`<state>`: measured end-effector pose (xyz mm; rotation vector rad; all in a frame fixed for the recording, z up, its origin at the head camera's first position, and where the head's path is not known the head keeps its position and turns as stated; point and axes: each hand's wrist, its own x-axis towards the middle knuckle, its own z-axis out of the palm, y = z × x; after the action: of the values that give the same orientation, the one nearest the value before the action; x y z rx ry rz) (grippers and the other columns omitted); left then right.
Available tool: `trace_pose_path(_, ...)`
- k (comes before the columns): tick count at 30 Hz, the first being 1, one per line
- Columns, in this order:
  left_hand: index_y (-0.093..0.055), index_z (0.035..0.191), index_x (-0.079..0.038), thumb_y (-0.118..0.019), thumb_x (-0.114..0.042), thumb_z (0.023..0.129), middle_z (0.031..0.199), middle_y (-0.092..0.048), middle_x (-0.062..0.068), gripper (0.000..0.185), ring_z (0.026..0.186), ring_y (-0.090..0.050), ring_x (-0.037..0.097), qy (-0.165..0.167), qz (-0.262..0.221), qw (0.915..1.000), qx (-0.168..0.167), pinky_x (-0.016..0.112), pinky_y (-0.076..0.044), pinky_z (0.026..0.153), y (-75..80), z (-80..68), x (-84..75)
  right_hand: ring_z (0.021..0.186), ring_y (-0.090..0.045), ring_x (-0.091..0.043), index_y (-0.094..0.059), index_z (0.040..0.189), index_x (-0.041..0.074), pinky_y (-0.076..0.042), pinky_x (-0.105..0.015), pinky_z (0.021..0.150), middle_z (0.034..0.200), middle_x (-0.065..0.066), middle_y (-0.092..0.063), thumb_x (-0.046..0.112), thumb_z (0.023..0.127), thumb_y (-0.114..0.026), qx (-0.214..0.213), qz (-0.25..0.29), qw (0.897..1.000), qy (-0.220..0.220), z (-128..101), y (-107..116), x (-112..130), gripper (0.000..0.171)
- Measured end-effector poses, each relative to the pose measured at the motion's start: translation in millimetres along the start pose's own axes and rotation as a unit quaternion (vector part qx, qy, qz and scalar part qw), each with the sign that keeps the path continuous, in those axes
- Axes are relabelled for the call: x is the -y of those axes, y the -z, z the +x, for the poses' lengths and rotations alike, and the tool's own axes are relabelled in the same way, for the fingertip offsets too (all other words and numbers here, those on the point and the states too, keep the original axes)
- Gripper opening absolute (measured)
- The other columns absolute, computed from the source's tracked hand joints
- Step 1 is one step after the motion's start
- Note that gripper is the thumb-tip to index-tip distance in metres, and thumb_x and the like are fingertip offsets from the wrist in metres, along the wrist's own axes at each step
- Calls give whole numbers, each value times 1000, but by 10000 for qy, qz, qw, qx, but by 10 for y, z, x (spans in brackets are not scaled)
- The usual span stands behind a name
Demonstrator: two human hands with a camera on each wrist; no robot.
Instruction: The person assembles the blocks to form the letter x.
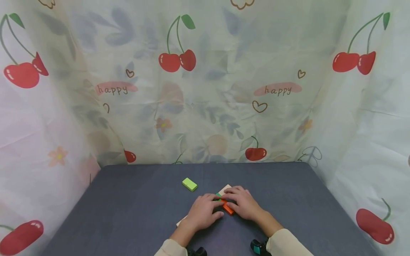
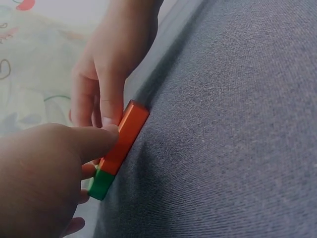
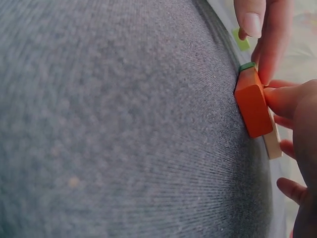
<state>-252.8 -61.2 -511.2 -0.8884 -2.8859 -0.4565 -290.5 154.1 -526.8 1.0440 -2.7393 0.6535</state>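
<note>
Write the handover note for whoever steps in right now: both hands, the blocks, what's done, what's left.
Left hand: fingers curled on the orange block.
Right hand: pinching the same block from the other side.
Blocks: orange and green block lie end to end on the grey table, with a plain wooden block beside them. A lime block lies apart, untouched.
Done: the orange and green blocks are lined up.
Left: probably the lime block.
</note>
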Motion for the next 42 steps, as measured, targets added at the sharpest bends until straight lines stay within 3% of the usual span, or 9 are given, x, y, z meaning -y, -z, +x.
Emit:
trace_pose_path(16,-68,126,-19,-64,-39,93,138,-53,1,38,118,-56,21,134,-659,9977,95,45,-47,94,-20,-1,94,123,-44,-28,-63,134,26,-38,-53,90,138,1,-54,22,96,-61,324,-618,9975,145,20,40,64,38)
trace_pose_path(23,-67,128,-20,-63,-39,94,141,-52,0,39,121,-55,19,181,-882,9959,105,44,-46,95,-25,-23,125,122,-44,-28,-62,134,27,-39,-51,89,138,0,-54,22,96,-61,363,-617,9973,147,36,51,62,38)
trace_pose_path(30,-67,126,-19,-64,-33,94,142,-51,0,35,126,-51,21,301,-1400,9896,-162,45,-43,99,-39,-65,161,124,-43,-29,-62,134,28,-38,-52,89,139,0,-53,23,97,-60,470,-561,9973,32,33,60,62,38)
trace_pose_path(37,-68,125,-22,-66,-30,93,138,-54,0,33,125,-50,24,190,-1154,9892,-883,55,-38,101,-42,-98,207,124,-42,-30,-62,133,31,-38,-52,89,139,1,-53,24,97,-60,473,-538,9974,-3,39,43,51,37)
trace_pose_path(42,-70,122,-20,-66,-30,93,137,-55,-1,31,124,-50,24,264,-1100,9888,-976,56,-38,99,10,-141,244,125,-42,-31,-62,133,30,-38,-53,89,139,0,-52,24,98,-59,490,-492,9976,-23,39,43,53,36)
